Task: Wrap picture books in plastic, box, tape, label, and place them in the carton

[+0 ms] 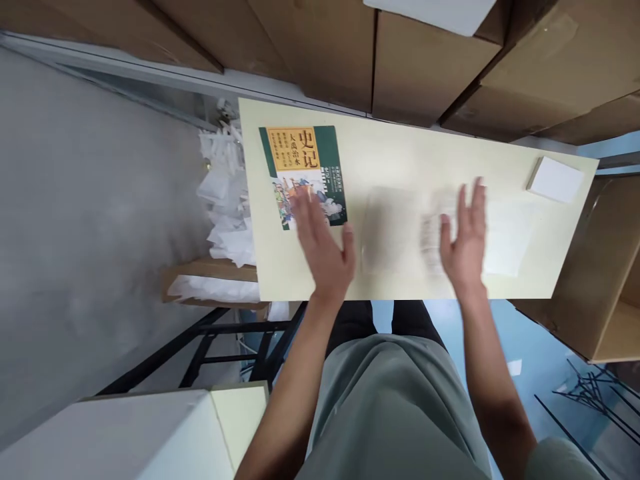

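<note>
One wide, empty left hand (325,253) overlaps the book's near edge; the equally empty right hand (466,247) overlaps pale, perhaps translucent sheets (509,241) on the surface (425,157). Flat, light palms suit these.

Book (306,168): green cover, orange title panel, colour drawing below; flat, front up, slightly rotated, just beyond left hand (324,252), fingers over the drawing, contact unclear. Whitish translucent sheet (390,233): thin, flat, blurred, between left and right hand (466,250). Pale sheet (510,237): flat, just right of right hand; can't tell if separate piece
</note>
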Demonstrator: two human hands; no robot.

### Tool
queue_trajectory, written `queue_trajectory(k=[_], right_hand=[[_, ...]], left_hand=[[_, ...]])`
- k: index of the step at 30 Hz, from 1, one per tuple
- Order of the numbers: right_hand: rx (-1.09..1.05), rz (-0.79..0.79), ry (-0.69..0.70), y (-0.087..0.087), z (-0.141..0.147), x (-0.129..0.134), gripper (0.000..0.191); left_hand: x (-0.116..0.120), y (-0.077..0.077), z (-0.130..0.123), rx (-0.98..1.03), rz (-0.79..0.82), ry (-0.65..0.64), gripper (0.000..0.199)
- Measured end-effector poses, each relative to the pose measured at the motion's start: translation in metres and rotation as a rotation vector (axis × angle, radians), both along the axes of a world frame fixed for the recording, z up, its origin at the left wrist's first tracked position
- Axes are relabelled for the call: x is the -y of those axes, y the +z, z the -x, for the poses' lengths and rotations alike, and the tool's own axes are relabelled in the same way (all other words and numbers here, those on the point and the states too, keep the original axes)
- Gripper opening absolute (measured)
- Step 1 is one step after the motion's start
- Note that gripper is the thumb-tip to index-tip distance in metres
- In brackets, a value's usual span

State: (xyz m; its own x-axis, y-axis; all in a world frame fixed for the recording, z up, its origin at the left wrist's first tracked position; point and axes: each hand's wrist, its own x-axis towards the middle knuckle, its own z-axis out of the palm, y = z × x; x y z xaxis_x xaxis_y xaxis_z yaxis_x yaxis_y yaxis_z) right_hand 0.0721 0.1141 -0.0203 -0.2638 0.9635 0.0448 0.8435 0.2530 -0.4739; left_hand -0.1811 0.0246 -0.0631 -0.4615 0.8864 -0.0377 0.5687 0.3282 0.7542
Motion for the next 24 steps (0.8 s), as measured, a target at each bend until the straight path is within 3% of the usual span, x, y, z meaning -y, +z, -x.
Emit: queue_trajectory(k=[3, 5, 7, 10, 13, 17, 19, 21, 24], right_hand=[[-0.230, 0.137, 0.128, -0.002, 0.116, 0.019, 0.053], [-0.234, 0.246, 0.093, -0.014, 0.173, 0.026, 0.048], [-0.219, 0.304, -0.004, -0.025, 0.207, 0.028, 0.046], [-0.203, 0.324, -0.139, -0.034, 0.225, 0.027, 0.045], [-0.230, 0.347, -0.178, -0.032, 0.225, 0.024, 0.040], [-0.447, 0.410, -0.198, -0.019, 0.203, 0.024, 0.038], [-0.596, 0.429, -0.248, -0.007, 0.177, 0.026, 0.042], [-0.705, 0.444, -0.301, 0.007, 0.138, 0.029, 0.044], [-0.740, 0.465, -0.378, 0.024, 0.064, 0.031, 0.043]], left_hand=[[0.014, 0.001, 0.052, 0.055, -0.005, 0.192, 0.076], [0.014, -0.004, 0.078, 0.163, 0.020, 0.275, 0.068], [0.009, -0.010, 0.096, 0.322, 0.052, 0.355, 0.062], [-0.003, -0.012, 0.108, 0.604, 0.118, 0.472, 0.054], [-0.012, 0.004, 0.109, 0.690, 0.123, 0.450, 0.035], [-0.015, 0.055, 0.094, 0.626, 0.073, 0.329, 0.031], [-0.015, 0.081, 0.078, 0.658, 0.076, 0.275, 0.034], [-0.017, 0.097, 0.055, 0.711, 0.084, 0.226, 0.037], [-0.024, 0.097, 0.004, 0.751, 0.137, 0.153, 0.042]])
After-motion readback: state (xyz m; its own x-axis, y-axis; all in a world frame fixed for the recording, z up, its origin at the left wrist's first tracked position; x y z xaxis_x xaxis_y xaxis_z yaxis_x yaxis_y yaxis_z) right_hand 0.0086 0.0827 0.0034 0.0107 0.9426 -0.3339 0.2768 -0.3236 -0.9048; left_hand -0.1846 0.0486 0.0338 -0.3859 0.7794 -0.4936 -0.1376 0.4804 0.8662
